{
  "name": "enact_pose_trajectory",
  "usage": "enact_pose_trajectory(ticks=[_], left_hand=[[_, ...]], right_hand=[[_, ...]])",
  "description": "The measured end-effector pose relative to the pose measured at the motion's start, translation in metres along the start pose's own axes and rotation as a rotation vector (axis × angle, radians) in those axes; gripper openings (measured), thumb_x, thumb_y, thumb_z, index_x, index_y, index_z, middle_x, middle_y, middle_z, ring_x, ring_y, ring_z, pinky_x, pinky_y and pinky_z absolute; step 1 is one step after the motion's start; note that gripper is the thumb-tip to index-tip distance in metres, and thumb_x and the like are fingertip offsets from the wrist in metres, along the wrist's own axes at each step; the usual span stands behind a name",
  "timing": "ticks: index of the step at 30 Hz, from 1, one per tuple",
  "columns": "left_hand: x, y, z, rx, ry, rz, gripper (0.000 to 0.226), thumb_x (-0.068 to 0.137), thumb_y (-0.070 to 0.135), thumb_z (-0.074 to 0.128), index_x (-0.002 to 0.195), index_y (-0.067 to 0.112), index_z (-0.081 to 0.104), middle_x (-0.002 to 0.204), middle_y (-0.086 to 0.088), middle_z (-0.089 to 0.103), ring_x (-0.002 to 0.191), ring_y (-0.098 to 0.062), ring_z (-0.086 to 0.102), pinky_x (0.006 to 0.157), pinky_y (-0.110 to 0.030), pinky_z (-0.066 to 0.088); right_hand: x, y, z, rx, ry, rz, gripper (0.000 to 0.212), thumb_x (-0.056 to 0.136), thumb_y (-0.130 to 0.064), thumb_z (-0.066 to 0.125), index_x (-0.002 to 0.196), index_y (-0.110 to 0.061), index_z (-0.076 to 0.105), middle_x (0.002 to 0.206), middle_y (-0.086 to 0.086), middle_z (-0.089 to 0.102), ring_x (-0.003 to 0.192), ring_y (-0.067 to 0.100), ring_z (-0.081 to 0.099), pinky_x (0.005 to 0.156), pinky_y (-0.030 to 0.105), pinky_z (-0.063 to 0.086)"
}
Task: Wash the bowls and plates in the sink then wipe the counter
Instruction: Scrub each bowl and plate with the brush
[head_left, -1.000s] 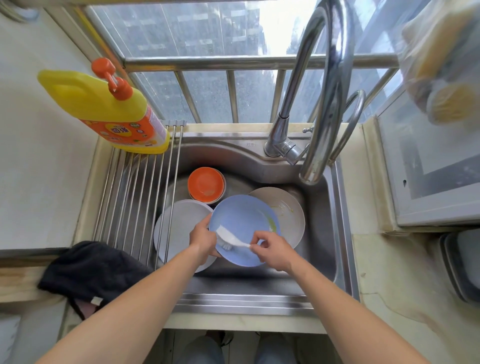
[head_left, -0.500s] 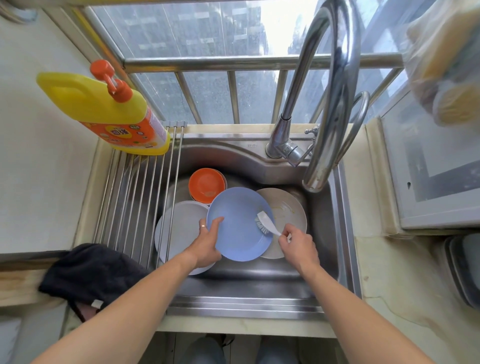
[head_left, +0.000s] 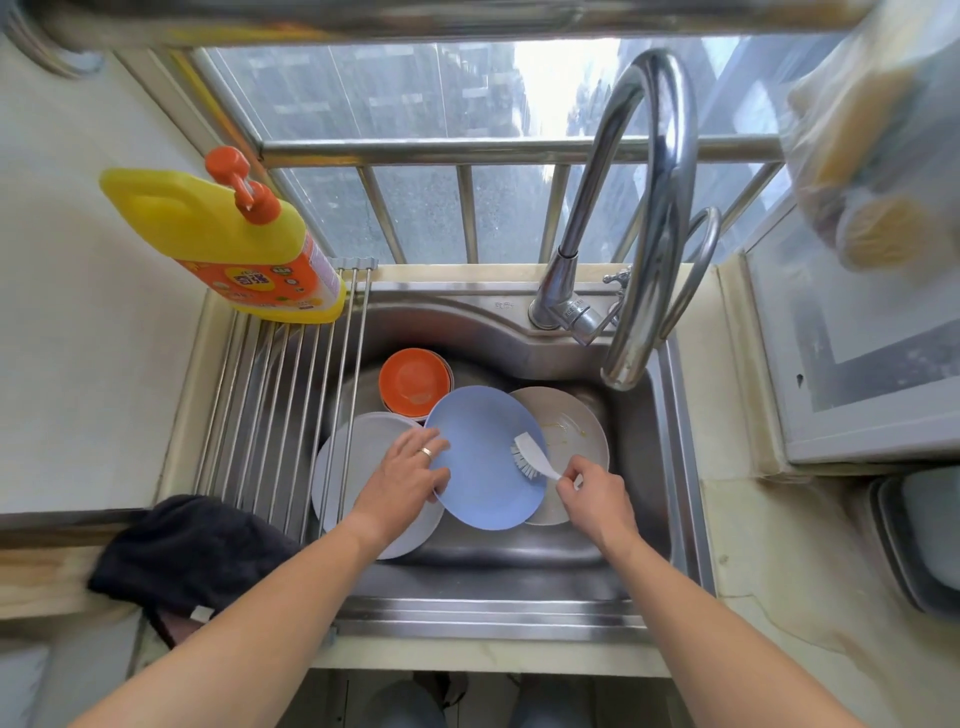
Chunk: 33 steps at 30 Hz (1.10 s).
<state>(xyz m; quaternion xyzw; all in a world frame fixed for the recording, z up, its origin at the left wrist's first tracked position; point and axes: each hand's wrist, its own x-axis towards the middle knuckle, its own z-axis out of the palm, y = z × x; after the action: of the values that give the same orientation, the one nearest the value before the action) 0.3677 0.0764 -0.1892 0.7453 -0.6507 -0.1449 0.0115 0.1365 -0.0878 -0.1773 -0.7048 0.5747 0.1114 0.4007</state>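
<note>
A blue plate (head_left: 480, 470) is held tilted over the steel sink (head_left: 639, 467). My left hand (head_left: 408, 475) grips its left rim, thumb on the face. My right hand (head_left: 592, 491) pinches the handle of a white dish brush (head_left: 530, 454), whose bristles touch the plate's right side. Under the blue plate lie a grey-white plate (head_left: 353, 467) on the left and a beige plate (head_left: 571, 428) with yellow smears on the right. Stacked orange bowls (head_left: 413, 382) sit behind them.
A roll-up wire rack (head_left: 275, 405) spans the sink's left part, with a yellow detergent bottle (head_left: 234, 244) at its far end. A black cloth (head_left: 187, 556) lies on the left counter. The tall tap (head_left: 649, 218) arches over the sink. A grey tray (head_left: 919, 540) is at right.
The brush swept from the plate's left centre to its right side. My right hand moved right with it; my left hand shifted its hold on the left rim.
</note>
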Motion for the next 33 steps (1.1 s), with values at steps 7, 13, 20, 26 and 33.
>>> enact_pose_trajectory(ticks=[7, 13, 20, 26, 33], left_hand=[[0.013, 0.021, -0.031, -0.015, -0.202, 0.149, 0.032, 0.079, -0.012, 0.049, 0.086, 0.019, 0.054, 0.084, 0.001, 0.065, 0.088, -0.022, 0.057, 0.106, -0.018, 0.033], [0.024, 0.027, -0.057, -0.237, -0.218, 0.046, 0.042, 0.063, -0.016, 0.041, 0.081, 0.022, 0.043, 0.078, 0.007, 0.051, 0.071, -0.014, 0.043, 0.056, -0.021, 0.025], [0.01, 0.016, -0.023, -0.016, -0.434, 0.076, 0.04, 0.09, 0.005, 0.061, 0.123, 0.026, 0.057, 0.123, -0.002, 0.057, 0.11, -0.029, 0.054, 0.091, -0.037, 0.043], [0.0, 0.023, 0.021, 0.065, -0.429, 0.146, 0.048, 0.089, -0.001, 0.05, 0.13, 0.023, 0.055, 0.128, -0.005, 0.055, 0.12, -0.028, 0.048, 0.097, -0.036, 0.038], [0.022, 0.041, 0.042, 0.057, -0.259, 0.119, 0.036, 0.089, 0.003, 0.058, 0.118, 0.023, 0.063, 0.115, 0.0, 0.062, 0.108, -0.026, 0.056, 0.083, -0.037, 0.045]], right_hand=[[-0.015, -0.022, -0.018, 0.097, 0.141, -0.03, 0.015, 0.092, -0.03, 0.051, 0.079, -0.023, 0.054, 0.074, 0.004, 0.062, 0.07, 0.027, 0.06, 0.058, 0.039, 0.052], [-0.02, -0.043, -0.037, 0.18, 0.205, -0.052, 0.016, 0.092, -0.029, 0.051, 0.076, -0.023, 0.051, 0.072, 0.003, 0.062, 0.069, 0.027, 0.059, 0.057, 0.036, 0.048], [-0.019, -0.026, -0.03, 0.004, 0.069, -0.021, 0.011, 0.091, -0.026, 0.051, 0.083, -0.02, 0.056, 0.077, 0.003, 0.062, 0.074, 0.028, 0.06, 0.059, 0.033, 0.048], [-0.018, -0.005, -0.001, -0.171, -0.017, 0.011, 0.011, 0.093, -0.019, 0.045, 0.088, -0.02, 0.055, 0.086, 0.006, 0.06, 0.081, 0.033, 0.058, 0.064, 0.032, 0.045], [-0.002, -0.003, 0.01, -0.158, 0.018, -0.059, 0.008, 0.093, -0.021, 0.046, 0.091, -0.019, 0.054, 0.079, 0.008, 0.06, 0.077, 0.035, 0.058, 0.06, 0.034, 0.043]])
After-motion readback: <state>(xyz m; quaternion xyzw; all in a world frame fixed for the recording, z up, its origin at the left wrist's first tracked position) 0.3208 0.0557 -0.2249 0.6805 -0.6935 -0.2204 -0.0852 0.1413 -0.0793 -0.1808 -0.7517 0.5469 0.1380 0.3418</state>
